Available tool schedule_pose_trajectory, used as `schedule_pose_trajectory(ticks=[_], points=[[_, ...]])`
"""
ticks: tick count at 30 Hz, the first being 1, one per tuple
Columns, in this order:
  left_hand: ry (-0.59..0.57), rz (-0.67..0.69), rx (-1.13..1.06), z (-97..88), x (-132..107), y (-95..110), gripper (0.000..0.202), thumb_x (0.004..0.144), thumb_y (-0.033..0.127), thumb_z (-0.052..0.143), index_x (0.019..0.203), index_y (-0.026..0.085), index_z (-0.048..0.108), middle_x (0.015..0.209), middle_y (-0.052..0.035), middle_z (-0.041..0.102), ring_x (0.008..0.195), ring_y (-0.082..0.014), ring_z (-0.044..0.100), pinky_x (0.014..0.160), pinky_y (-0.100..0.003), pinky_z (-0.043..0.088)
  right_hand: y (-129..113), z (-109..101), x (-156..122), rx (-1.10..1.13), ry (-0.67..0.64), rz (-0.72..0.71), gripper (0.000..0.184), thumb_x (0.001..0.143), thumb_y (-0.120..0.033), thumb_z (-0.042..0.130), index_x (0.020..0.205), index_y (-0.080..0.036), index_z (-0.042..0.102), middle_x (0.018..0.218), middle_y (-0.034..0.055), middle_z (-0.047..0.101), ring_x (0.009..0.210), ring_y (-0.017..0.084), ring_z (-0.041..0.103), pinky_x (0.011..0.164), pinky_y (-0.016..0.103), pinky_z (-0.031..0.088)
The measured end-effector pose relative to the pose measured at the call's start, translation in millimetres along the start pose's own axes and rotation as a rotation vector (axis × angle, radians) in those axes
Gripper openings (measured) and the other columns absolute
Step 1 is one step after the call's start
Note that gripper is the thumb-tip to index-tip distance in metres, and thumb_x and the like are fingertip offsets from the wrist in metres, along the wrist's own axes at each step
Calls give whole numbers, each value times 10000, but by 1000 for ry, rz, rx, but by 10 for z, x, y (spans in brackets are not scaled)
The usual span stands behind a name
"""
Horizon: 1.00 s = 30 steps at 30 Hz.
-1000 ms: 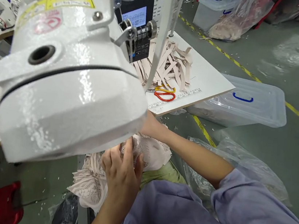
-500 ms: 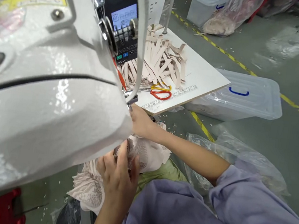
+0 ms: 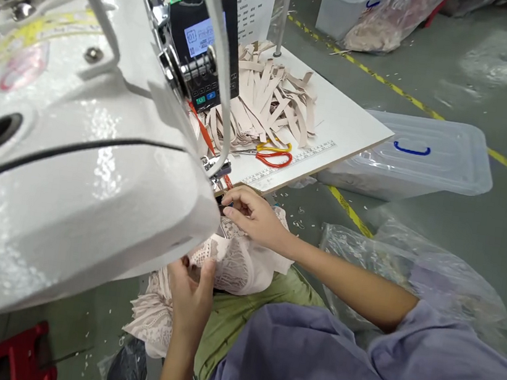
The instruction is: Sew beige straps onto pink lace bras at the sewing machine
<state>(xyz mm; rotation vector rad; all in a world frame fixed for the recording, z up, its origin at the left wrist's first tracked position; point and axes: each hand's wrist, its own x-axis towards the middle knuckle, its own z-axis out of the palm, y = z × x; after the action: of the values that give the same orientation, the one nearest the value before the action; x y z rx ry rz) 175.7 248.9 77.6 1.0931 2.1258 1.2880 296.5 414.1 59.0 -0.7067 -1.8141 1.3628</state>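
A pale pink lace bra (image 3: 236, 266) lies across the front of the white sewing machine (image 3: 91, 218), over green cloth on the lap. My left hand (image 3: 190, 300) is at its near left edge, thumb up, fingertips partly hidden by the machine head; the lace seems to be held between them. Above the lace, beside the machine's needle end, is my right hand (image 3: 261, 219). Its fingers are curved, with a small gap to the thumb, and I see nothing held there. The needle itself is hidden. More gathered pale lace pieces (image 3: 150, 320) hang at the lower left.
Beige strips (image 3: 275, 99) are heaped on the white tabletop (image 3: 338, 111), near red-and-yellow-handled scissors (image 3: 274, 155) and a printed ruler. A lit control panel (image 3: 203, 40) stands behind the machine. Lidded plastic bins (image 3: 426, 153) and clear plastic bags (image 3: 402, 266) are on the floor.
My right hand has drawn back slightly from the machine's needle end, and its fingers now show. My left hand has lowered its raised fingers and moved slightly left. The view has shifted a little.
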Motion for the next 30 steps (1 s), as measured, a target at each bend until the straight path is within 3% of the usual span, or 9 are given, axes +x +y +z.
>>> schedule_pose_trajectory(ticks=[8,14,25,27,30], points=[[5,-4,136,23,7,66,627,887,500,628,1374,176,400,1241,-160,572,1162,-278,596,939,-396,504,88,-70,-167,39,-53,28,205,915,-374,620,998,-187,624,1050,63,592,746,123,550,687,280,451],[20,41,275,25,10,131,675,870,512,642,1383,168,368,1251,-174,559,1218,-325,555,968,-445,473,174,-108,-274,71,-67,10,287,891,-452,648,1004,-188,634,1028,63,590,789,144,573,743,311,483],[56,81,386,70,30,189,643,839,541,657,1309,176,414,1167,-155,573,1137,-327,583,929,-453,483,390,-246,-436,81,-148,-19,575,863,-683,568,1097,-160,617,1047,111,633,899,206,639,818,361,514],[63,81,362,59,40,178,620,848,534,647,1303,176,423,1153,-149,586,1092,-300,610,895,-417,502,458,-305,-482,17,-207,-54,575,884,-675,542,1130,-160,611,1054,125,662,931,228,643,812,359,502],[68,70,256,-13,81,115,577,894,522,590,1321,176,415,1130,-140,614,1027,-252,650,832,-350,528,487,-413,-587,-128,-287,-105,438,1002,-514,422,1041,-139,643,950,144,692,860,224,633,766,353,463]])
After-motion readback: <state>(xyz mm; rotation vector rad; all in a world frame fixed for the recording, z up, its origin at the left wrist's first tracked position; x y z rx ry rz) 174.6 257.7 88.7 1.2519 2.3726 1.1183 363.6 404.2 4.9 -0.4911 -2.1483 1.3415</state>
